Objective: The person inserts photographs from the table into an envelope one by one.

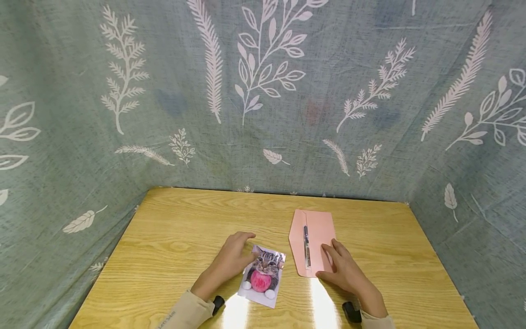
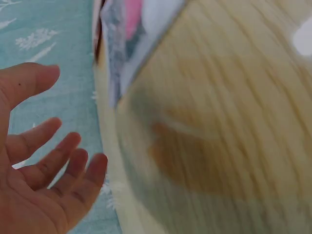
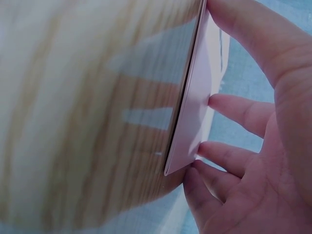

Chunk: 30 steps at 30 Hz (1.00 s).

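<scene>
On the table lies a cat picture card, showing a cat with a pink-red round fruit. My left hand hovers at the card's left side, thumb near its upper edge. In the left wrist view the fingers of this hand are loosely bent and hold nothing, apart from the card. To the right lies a pink envelope, its flap opened out to the left; a strip of a glossy picture shows in a slot. The fingertips of my right hand rest on the envelope's right part, with the thumb at its near edge.
The wooden table reflects bright light near its front edge. A green-grey cloth with white leaf prints hangs behind it and along both sides. A black wrist strap piece sits at each wrist.
</scene>
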{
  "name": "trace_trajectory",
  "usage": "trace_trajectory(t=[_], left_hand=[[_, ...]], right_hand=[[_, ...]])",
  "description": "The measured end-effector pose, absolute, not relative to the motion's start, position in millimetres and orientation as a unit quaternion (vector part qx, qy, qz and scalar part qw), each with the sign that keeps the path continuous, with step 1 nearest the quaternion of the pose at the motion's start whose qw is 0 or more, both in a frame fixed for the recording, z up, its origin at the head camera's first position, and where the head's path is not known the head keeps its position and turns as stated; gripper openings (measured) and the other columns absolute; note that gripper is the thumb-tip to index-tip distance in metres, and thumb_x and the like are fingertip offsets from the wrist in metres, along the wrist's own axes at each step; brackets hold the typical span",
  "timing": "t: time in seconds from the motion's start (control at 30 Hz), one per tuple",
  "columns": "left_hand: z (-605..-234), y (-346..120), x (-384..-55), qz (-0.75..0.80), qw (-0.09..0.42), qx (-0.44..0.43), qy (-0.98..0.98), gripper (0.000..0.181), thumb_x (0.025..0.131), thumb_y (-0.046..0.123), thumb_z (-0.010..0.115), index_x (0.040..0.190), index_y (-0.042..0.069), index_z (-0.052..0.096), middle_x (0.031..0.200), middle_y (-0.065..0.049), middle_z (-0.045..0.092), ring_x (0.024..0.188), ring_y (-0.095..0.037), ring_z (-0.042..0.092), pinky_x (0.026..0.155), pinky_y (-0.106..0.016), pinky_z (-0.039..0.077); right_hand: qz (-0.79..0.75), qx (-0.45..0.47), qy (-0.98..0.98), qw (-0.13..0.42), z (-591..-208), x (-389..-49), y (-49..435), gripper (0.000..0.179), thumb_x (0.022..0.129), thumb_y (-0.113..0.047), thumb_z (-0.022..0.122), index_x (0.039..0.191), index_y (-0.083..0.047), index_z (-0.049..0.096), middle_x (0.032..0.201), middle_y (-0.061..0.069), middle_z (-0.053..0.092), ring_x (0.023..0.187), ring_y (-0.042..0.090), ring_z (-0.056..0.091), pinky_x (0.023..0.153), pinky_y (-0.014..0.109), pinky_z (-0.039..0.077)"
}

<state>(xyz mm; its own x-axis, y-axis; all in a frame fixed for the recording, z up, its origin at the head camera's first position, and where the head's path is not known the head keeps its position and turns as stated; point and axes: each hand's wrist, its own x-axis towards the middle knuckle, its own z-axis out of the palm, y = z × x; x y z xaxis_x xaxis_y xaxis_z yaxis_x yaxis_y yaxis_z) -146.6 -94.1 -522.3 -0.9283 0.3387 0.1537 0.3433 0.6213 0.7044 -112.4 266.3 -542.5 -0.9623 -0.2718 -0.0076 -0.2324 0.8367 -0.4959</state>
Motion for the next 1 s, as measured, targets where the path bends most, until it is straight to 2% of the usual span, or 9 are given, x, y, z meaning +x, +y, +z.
trace_trajectory(t=[0.2,0.33,0.47,1.0], left_hand=[[-531,-98,-147,-0.328,-0.019,-0.183,-0.927,0.062,0.084,0.029,0.081,0.137,0.006,0.057,0.139,-0.02,0.049,0.13,-0.039,0.042,0.107,-0.056,0.038],[-538,-98,-148,-0.287,-0.039,-0.179,-0.94,0.071,0.083,0.037,0.081,0.141,0.005,0.055,0.145,-0.025,0.042,0.135,-0.044,0.035,0.109,-0.062,0.032],[-539,-97,-148,-0.255,-0.062,-0.177,-0.949,0.078,0.082,0.044,0.081,0.144,0.007,0.052,0.149,-0.025,0.036,0.137,-0.045,0.031,0.109,-0.063,0.029],[-538,-93,-147,-0.236,-0.059,-0.179,-0.953,0.065,0.081,0.045,0.081,0.136,0.016,0.059,0.149,-0.023,0.036,0.136,-0.045,0.031,0.105,-0.061,0.034]], right_hand=[[-0.255,-0.132,0.957,0.044,-542,-112,267,0.085,0.083,-0.046,0.08,0.148,-0.003,0.045,0.154,0.034,0.026,0.141,0.052,0.026,0.103,0.065,0.038],[-0.255,-0.133,0.957,0.044,-541,-112,267,0.085,0.084,-0.047,0.079,0.148,-0.003,0.046,0.154,0.034,0.026,0.14,0.052,0.026,0.103,0.064,0.039],[-0.254,-0.13,0.957,0.047,-540,-112,267,0.085,0.084,-0.048,0.079,0.148,-0.004,0.046,0.154,0.034,0.026,0.14,0.052,0.027,0.103,0.064,0.039],[-0.264,-0.13,0.954,0.049,-541,-112,267,0.086,0.083,-0.048,0.08,0.148,-0.003,0.046,0.154,0.034,0.026,0.141,0.051,0.026,0.105,0.064,0.037]])
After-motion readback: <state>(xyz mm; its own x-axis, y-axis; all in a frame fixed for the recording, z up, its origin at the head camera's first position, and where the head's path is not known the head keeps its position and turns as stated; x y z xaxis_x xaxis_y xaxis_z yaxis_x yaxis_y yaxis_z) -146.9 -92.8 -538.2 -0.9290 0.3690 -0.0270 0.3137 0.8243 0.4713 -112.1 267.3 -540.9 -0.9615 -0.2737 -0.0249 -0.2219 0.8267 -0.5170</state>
